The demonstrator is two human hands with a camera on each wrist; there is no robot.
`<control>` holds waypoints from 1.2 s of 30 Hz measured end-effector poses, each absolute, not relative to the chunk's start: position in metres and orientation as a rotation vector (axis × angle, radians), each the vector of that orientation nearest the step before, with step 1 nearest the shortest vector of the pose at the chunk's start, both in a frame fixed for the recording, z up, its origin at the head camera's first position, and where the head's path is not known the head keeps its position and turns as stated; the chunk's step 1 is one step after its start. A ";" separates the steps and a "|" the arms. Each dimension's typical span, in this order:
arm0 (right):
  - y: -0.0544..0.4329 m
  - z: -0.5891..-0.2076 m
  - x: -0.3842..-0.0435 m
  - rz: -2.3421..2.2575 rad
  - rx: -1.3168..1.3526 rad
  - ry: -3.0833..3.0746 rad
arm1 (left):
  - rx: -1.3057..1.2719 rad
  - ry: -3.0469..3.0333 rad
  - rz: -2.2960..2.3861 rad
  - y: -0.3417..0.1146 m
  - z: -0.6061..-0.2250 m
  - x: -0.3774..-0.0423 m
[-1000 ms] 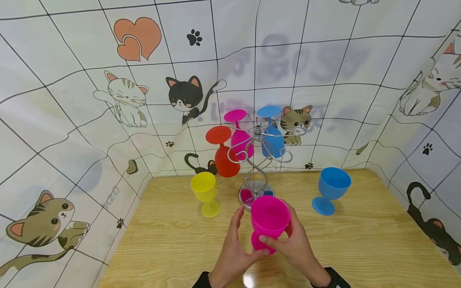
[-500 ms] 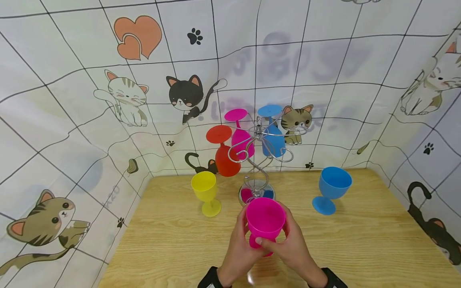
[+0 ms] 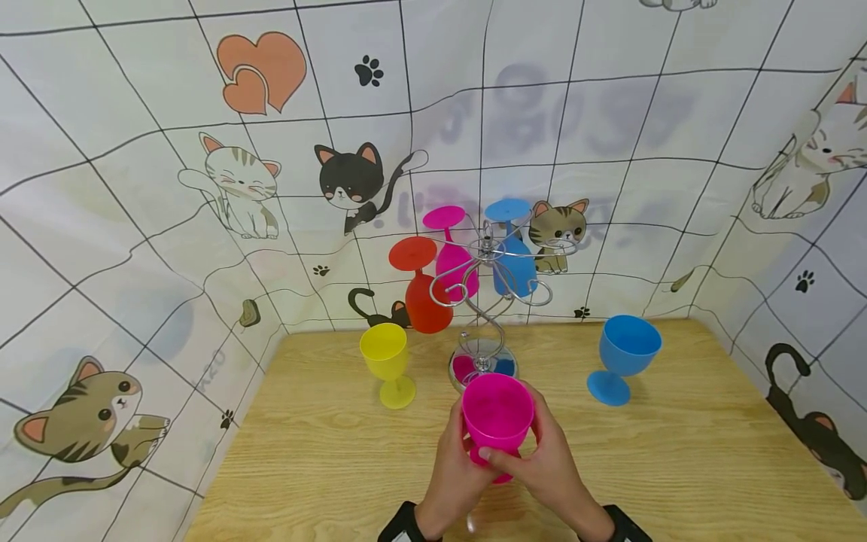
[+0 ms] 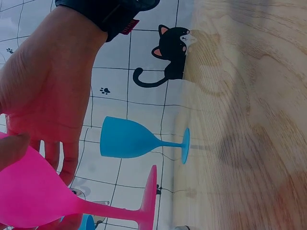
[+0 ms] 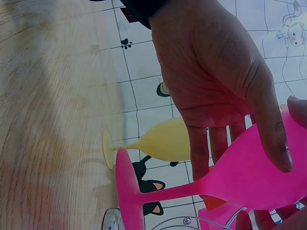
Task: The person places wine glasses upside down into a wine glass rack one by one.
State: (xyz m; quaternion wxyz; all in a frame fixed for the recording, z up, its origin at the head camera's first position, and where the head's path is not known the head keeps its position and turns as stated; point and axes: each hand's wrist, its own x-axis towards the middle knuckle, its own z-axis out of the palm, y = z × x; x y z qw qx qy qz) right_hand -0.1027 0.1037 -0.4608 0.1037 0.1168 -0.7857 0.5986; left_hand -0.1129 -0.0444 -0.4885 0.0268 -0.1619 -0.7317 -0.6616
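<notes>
Left hand [image 3: 452, 468] moved in opposite right hand [image 3: 554, 473], both hands' fingers [image 4: 71, 155] gripping pink goblet [image 3: 497, 412].

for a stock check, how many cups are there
6: pink cup between left hand and right hand; yellow cup and blue cup on table; red cup, second pink cup and second blue cup hanging on rack.

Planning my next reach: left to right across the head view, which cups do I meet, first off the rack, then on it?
Off the rack: yellow cup, pink cup between left hand and right hand, blue cup. On it, upside down: red cup, other pink cup, other blue cup.
</notes>
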 end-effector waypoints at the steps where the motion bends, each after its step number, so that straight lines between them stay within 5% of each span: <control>1: 0.104 -0.461 -0.103 1.763 0.346 -2.319 | -0.498 -2.254 -2.048 -0.044 -0.488 -0.113; 17: 0.111 -0.452 -0.104 1.452 0.460 -2.406 | -0.505 -2.314 -1.942 -0.056 -0.486 -0.116; 36: 0.129 -0.431 -0.106 0.440 0.923 -2.198 | -0.669 -2.459 -0.842 -0.066 -0.477 -0.127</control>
